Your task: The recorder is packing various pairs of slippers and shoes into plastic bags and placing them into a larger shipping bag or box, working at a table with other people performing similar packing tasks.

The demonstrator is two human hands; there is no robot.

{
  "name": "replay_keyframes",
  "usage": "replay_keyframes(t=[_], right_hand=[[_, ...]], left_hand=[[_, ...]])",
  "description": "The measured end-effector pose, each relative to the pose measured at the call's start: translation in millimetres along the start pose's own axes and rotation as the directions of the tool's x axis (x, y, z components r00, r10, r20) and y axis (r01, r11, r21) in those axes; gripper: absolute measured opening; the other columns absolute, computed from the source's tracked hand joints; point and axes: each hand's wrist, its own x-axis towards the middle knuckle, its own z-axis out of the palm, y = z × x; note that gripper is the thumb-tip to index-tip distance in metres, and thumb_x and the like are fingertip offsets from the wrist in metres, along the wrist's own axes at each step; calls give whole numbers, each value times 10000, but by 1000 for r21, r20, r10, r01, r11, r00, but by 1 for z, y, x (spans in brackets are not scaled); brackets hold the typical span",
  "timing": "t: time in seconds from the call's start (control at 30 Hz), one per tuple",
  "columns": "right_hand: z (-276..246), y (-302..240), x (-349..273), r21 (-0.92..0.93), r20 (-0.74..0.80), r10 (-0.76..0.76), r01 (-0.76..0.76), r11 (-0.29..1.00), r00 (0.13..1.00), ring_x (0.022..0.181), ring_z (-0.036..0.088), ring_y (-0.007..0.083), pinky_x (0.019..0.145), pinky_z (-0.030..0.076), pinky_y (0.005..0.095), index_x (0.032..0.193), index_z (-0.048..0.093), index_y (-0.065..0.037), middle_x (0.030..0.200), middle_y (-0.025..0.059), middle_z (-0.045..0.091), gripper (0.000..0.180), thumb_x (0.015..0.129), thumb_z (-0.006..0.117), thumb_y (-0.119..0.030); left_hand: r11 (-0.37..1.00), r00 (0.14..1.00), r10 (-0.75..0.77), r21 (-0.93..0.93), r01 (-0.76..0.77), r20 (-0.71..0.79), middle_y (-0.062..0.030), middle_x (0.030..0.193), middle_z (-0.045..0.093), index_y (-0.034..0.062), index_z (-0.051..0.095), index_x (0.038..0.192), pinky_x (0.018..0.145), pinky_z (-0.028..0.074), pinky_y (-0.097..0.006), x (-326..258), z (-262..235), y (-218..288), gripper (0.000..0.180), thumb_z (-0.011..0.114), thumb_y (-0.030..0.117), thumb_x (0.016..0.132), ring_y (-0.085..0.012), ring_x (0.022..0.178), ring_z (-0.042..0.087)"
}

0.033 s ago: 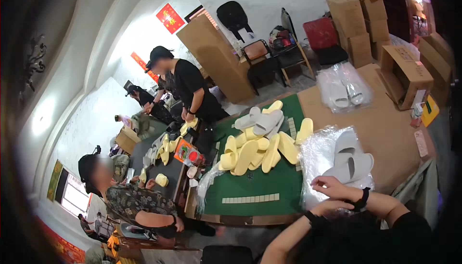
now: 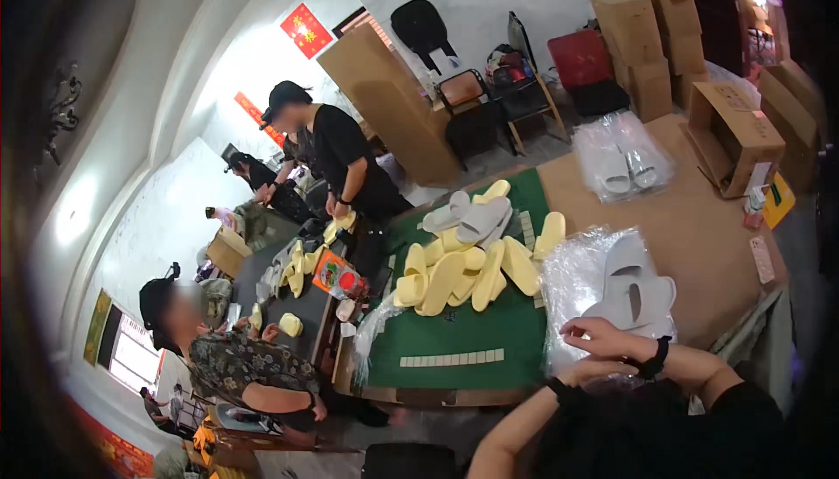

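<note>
My left hand (image 2: 596,371) reaches across to my right wrist, its fingers closed at the black wristband (image 2: 654,358) there. Bent loosely above it, my right hand (image 2: 596,336) holds nothing, with its fingers slightly apart. Just beyond both hands, a pair of grey slippers (image 2: 631,282) lies on a pile of clear plastic bags (image 2: 572,278). To the left, on a green mat (image 2: 419,330), yellow slippers (image 2: 444,282) are heaped, with a few grey slippers (image 2: 476,217) on the far side of the heap.
Bagged slippers (image 2: 622,160) lie at the table's far side, near an open cardboard box (image 2: 734,138). A row of white tiles (image 2: 452,358) sits on the mat's near part. Co-workers stand at a dark table (image 2: 280,304) on the left. Chairs and stacked cartons (image 2: 629,29) line the wall.
</note>
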Motion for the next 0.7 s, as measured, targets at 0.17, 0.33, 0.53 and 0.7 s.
replay_keyframes(t=[0.17,0.33,0.53,0.7], right_hand=[[-15,-28,21,-183,331,-124,193,964,935,958,590,280,830,463,368,1149,544,-47,1069,150,598,430,844,584,-347],[-1,-39,32,-431,335,-392,509,745,857,1007,548,304,876,403,408,1164,535,-84,1059,145,588,591,719,685,-442],[22,-63,50,-299,512,-265,459,836,817,926,565,337,792,445,408,1213,469,-89,1028,170,576,688,688,703,-468],[48,-61,66,-180,541,-253,405,897,802,905,567,347,765,452,420,1187,466,-90,980,165,569,632,701,701,-418]], left_hand=[[764,966,218,641,-81,-138,-78,1088,580,28,573,1095,870,397,-289,-19,-42,43,390,613,293,811,-183,994,528],[173,915,402,980,-97,19,-95,1094,566,65,582,1073,915,358,-321,-36,-65,83,360,590,301,801,-202,1036,503],[-44,903,415,994,-102,111,-116,1102,549,110,592,1047,970,312,-360,-69,-77,90,328,563,312,790,-225,1086,474],[-46,879,447,986,-160,164,-118,1109,552,107,585,1064,971,317,-356,-83,-89,78,337,560,313,800,-222,1092,477]])
